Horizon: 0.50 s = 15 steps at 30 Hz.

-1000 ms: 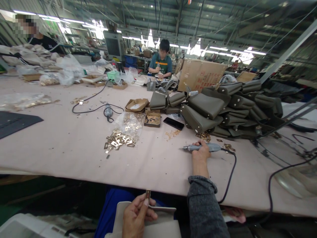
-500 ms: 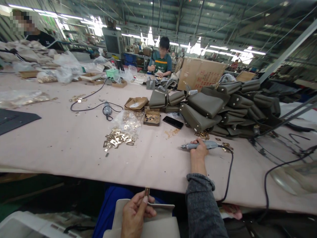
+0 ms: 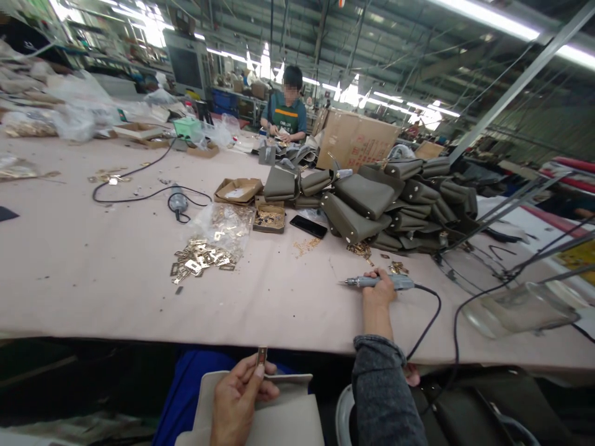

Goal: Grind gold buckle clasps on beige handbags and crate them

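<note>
My left hand (image 3: pixel 242 391) pinches a small gold metal plate (image 3: pixel 262 355) between thumb and fingers. The hand rests over a beige leather bag piece (image 3: pixel 283 416) lying on my lap, below the table's front edge. My right hand (image 3: pixel 380 288) is wrapped round a grey electric screwdriver (image 3: pixel 400 282), held level above the table with its bit pointing left. A black cord (image 3: pixel 439 310) runs from the screwdriver's back end down over the table edge. Tiny gold screws (image 3: pixel 305 248) lie scattered beyond the right hand, and some gold fittings (image 3: pixel 398 267) lie right behind the screwdriver.
Gold metal plates (image 3: pixel 199 259) spill from a plastic bag (image 3: pixel 227 224) on the table (image 3: pixel 116 272). Around them are a small box of screws (image 3: pixel 269 219), a phone (image 3: pixel 308 227) and a second screwdriver (image 3: pixel 177 199). Dark olive bags (image 3: pixel 362 198) are piled right. A co-worker (image 3: pixel 286 111) sits opposite.
The view has swung to the right, so most things sit further left. My right hand has shifted a little rightward with the screwdriver. My left hand keeps its pinch on the plate.
</note>
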{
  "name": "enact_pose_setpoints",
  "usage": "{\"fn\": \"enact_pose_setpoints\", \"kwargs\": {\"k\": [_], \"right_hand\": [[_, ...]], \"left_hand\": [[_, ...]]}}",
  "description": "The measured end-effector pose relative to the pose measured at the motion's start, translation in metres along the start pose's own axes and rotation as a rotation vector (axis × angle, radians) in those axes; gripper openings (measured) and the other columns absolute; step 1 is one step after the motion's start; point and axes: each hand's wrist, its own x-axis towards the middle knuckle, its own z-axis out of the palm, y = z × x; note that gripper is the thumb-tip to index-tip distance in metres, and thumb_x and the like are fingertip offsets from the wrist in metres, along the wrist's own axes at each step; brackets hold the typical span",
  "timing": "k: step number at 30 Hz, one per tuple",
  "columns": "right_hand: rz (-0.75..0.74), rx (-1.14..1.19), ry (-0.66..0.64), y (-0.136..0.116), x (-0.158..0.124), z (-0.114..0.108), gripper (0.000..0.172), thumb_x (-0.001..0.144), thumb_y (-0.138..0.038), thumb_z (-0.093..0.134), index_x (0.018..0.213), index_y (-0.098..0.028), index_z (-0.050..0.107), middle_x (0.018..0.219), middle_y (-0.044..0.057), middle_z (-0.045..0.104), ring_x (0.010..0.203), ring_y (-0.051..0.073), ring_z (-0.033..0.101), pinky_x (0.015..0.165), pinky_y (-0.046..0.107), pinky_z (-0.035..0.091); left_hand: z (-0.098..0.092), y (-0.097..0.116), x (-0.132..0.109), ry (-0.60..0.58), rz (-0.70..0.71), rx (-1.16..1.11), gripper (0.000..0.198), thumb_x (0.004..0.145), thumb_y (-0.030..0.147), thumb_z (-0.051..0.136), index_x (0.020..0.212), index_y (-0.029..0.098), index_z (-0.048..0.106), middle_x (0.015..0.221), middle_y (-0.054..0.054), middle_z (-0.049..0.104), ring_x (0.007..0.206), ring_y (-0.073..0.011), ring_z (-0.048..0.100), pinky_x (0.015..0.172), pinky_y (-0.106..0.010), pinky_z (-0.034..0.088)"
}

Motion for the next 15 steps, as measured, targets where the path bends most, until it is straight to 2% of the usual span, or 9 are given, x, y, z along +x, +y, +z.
{"fn": "enact_pose_setpoints", "kwargs": {"k": [6, 11, 15], "right_hand": [[0.02, -0.01, 0.002, 0.0043, 0.0028, -0.0011, 0.03, 0.073, -0.008, 0.068, 0.079, -0.021, 0.041, 0.067, -0.009, 0.051, 0.048, 0.006, 0.048, 0.049, 0.02, 0.051], [-0.002, -0.021, 0.02, 0.0038, 0.0032, -0.0064, 0.031, 0.072, -0.008, 0.069, 0.077, -0.021, 0.041, 0.066, -0.009, 0.052, 0.047, 0.005, 0.048, 0.049, 0.02, 0.052], [-0.002, -0.052, 0.012, 0.0045, 0.0065, -0.0084, 0.033, 0.073, -0.01, 0.071, 0.078, -0.021, 0.04, 0.065, -0.009, 0.052, 0.046, 0.006, 0.048, 0.047, 0.022, 0.051]], "left_hand": [[-0.0028, -0.0028, -0.0003, 0.008, -0.009, 0.011, 0.053, 0.071, 0.058, 0.081, 0.1, 0.014, 0.075, 0.085, -0.011, 0.078, 0.052, -0.0204, 0.07, 0.052, -0.03, 0.059], [-0.0057, -0.0083, 0.0036, -0.032, -0.039, 0.019, 0.056, 0.071, 0.058, 0.082, 0.103, 0.014, 0.074, 0.087, -0.012, 0.078, 0.053, -0.0218, 0.071, 0.053, -0.032, 0.06], [-0.0045, -0.0091, 0.0032, -0.017, -0.025, 0.017, 0.053, 0.073, 0.056, 0.082, 0.104, 0.013, 0.073, 0.087, -0.011, 0.078, 0.053, -0.0206, 0.07, 0.053, -0.03, 0.059]]}}
